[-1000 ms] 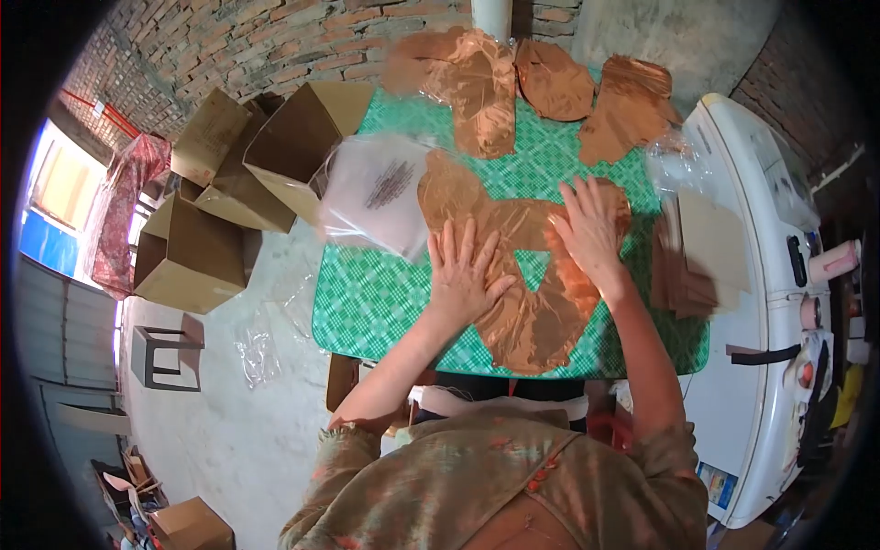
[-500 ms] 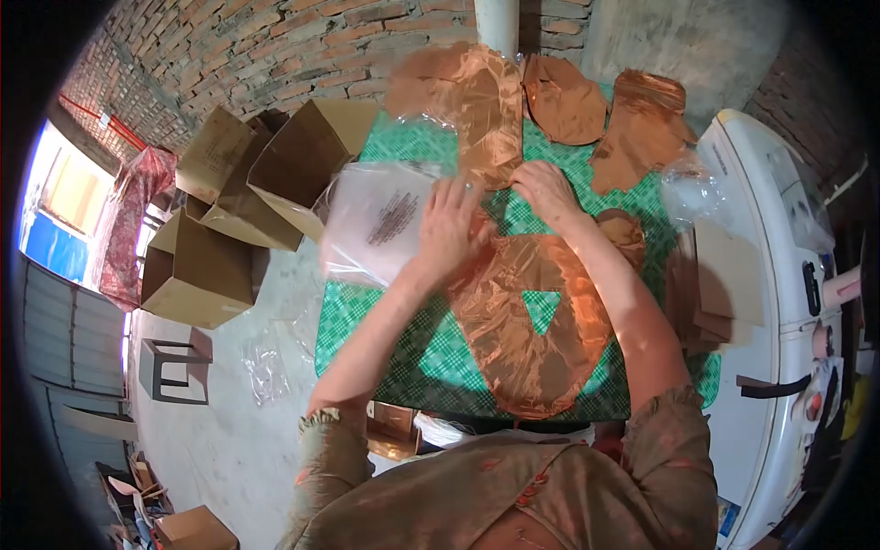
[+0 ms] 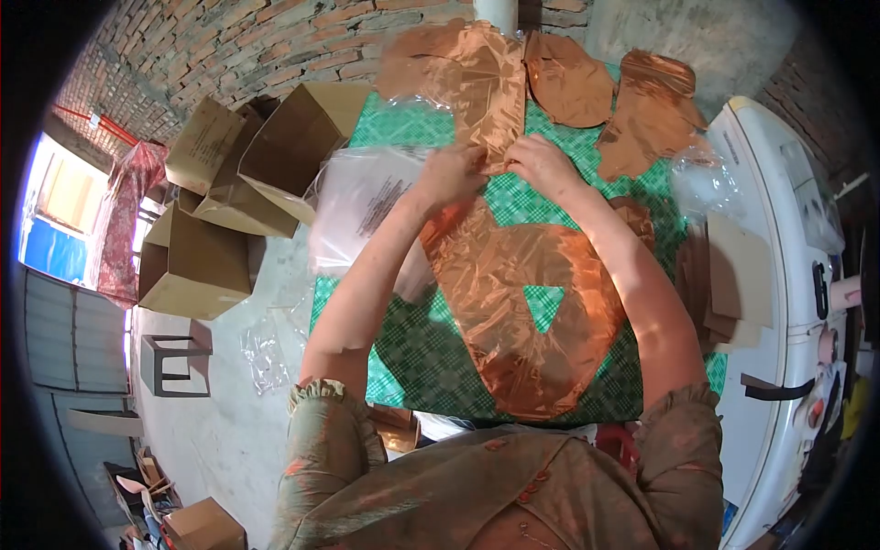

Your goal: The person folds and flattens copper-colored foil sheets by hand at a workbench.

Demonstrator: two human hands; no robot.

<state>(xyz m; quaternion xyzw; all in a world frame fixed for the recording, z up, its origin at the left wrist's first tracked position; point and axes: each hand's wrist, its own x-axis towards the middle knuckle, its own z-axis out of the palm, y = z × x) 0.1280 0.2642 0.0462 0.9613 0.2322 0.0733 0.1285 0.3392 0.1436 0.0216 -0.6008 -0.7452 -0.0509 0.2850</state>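
Flat, shiny copper foil balloons lie across a green patterned tablecloth (image 3: 422,362). The fingers of my left hand (image 3: 453,174) and my right hand (image 3: 543,165) are closed on the near end of one upright strip-like foil balloon (image 3: 490,92), the two hands almost meeting there. Closer to me is a large foil balloon (image 3: 532,367) with a triangular hole, its upper left part running under my left hand. Beside my left forearm sits a stack of clear plastic bags (image 3: 353,197) with dark print.
More copper foil pieces (image 3: 568,82) lie at the far right of the table. Open cardboard boxes (image 3: 197,261) stand to the left, near a small grey stool (image 3: 174,365) on the floor. Cardboard sheets (image 3: 738,275) rest on the white fridge (image 3: 779,211) at right.
My left hand has gone from lying spread over the bags and foil to pinching the foil edge beside my right hand. The view has shifted slightly.
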